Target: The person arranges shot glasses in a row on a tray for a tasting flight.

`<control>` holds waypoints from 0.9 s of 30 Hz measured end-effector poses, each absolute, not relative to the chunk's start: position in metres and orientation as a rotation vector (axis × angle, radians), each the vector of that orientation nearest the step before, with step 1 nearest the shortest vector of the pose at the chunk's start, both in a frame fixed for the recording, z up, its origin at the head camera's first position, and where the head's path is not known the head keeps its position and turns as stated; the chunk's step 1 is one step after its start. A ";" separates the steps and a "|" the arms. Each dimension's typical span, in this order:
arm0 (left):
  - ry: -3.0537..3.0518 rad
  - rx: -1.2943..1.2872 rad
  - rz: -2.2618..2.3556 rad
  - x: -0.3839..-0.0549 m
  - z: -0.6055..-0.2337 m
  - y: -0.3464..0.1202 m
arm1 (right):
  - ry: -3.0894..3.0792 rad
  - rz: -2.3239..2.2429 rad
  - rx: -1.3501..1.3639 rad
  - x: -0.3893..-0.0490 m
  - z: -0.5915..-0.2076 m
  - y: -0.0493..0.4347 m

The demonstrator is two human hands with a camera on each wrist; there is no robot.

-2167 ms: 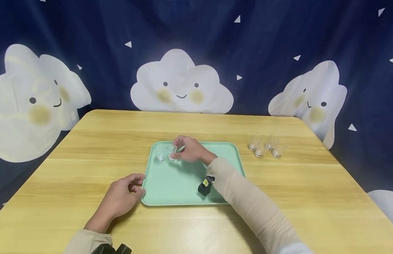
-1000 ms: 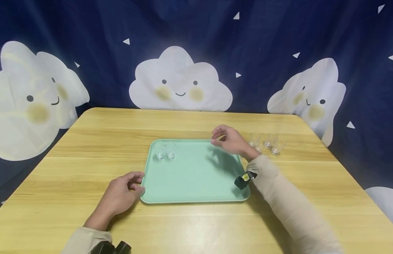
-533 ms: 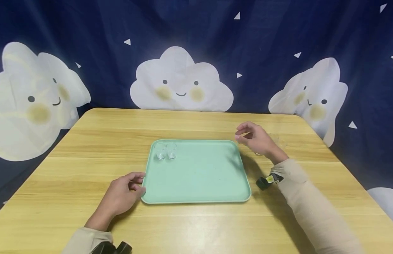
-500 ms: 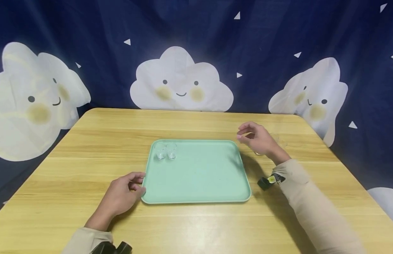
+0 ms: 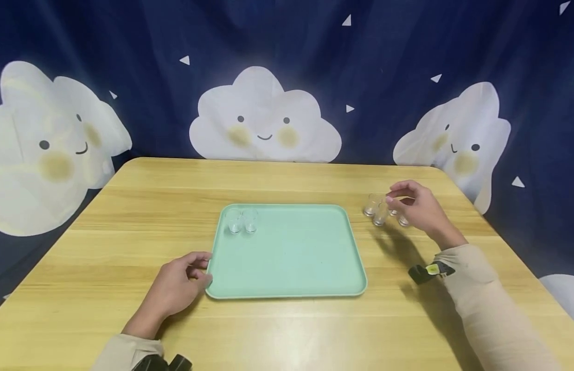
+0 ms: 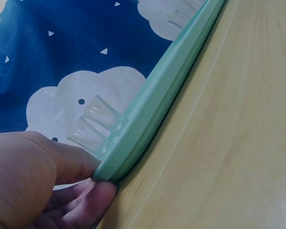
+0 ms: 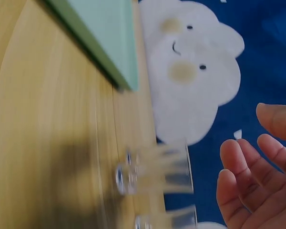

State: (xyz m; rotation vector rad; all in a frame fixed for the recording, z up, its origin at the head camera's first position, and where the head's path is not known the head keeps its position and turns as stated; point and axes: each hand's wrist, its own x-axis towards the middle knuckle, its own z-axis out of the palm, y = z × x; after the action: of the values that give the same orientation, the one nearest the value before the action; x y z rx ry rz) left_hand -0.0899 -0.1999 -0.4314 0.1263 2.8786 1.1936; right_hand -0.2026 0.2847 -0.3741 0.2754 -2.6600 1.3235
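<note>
Two small clear shot glasses [image 5: 250, 221] stand side by side in the far left corner of the mint-green tray [image 5: 287, 257]. My left hand [image 5: 178, 286] stays at the tray's left edge; in the left wrist view its thumb and fingers [image 6: 102, 198] grip the rim near a corner. Over at the right, several more shot glasses [image 5: 370, 205] stand upright in a cluster on the table. My right hand [image 5: 421, 206] hovers at this cluster, partly covering it. Loosely bent fingers [image 7: 233, 157] in the right wrist view hold nothing and are apart from the glasses.
The light wooden table [image 5: 129, 221] runs well past the tray on all sides. Behind it hangs a dark blue curtain [image 5: 380, 51] with smiling clouds. A black wrist camera [image 5: 423, 273] sits at the right cuff.
My right hand has let go of a shot glass on the tray and moved right to the clustered glasses. The left hand and the tray have stayed in place.
</note>
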 end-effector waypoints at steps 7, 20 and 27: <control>2.879 0.097 1.176 -0.090 -0.430 -0.201 | -2.650 1.281 0.224 -0.199 -0.373 0.312; 2.872 0.101 1.181 -0.090 -0.430 -0.199 | -2.680 1.192 0.070 -0.191 -0.383 0.349; 2.870 0.102 1.180 -0.090 -0.431 -0.199 | -2.741 1.176 0.075 -0.195 -0.397 0.359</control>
State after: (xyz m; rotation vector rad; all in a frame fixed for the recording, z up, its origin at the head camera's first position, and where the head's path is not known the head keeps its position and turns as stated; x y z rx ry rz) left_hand -0.0901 -0.1989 -0.4306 0.1020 2.8702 1.1797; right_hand -0.1953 0.3586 -0.3974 0.0747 -2.7411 1.1758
